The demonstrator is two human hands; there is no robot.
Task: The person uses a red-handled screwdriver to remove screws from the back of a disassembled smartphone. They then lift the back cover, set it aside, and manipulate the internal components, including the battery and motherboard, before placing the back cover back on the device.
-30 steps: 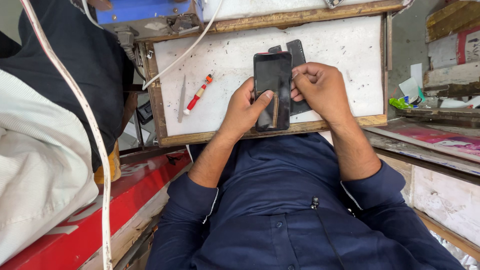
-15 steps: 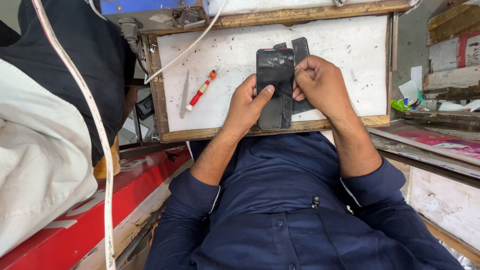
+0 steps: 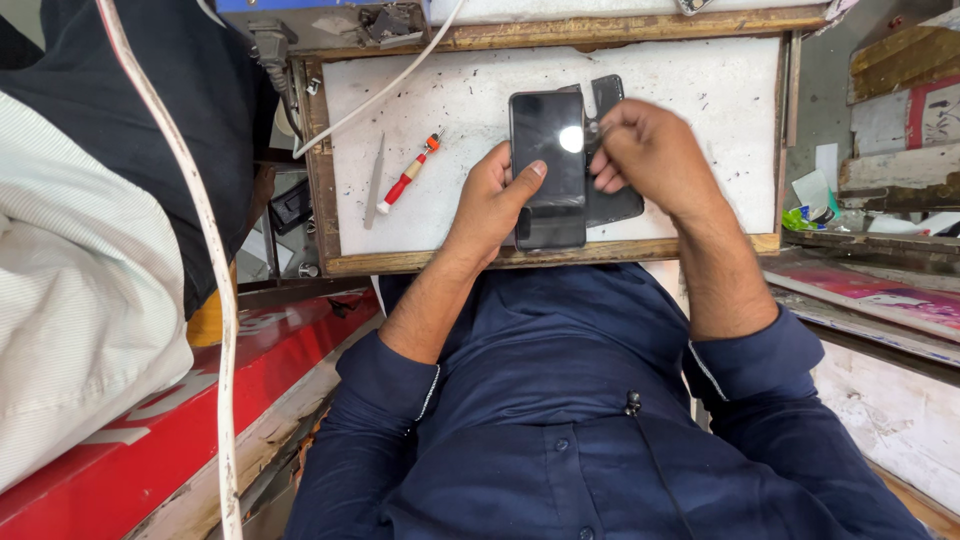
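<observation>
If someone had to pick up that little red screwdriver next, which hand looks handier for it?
Probably the left. The left hand grips the phone on the side nearer the red screwdriver. The right hand works at the phone's far edge, pinching something too small to identify.

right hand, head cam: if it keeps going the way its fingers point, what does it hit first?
The right hand points left toward the black phone held in the left hand. Its fingertips already sit at the phone's right edge, so the phone comes first; actual contact is unclear. The dark part lies under the hand.
</observation>
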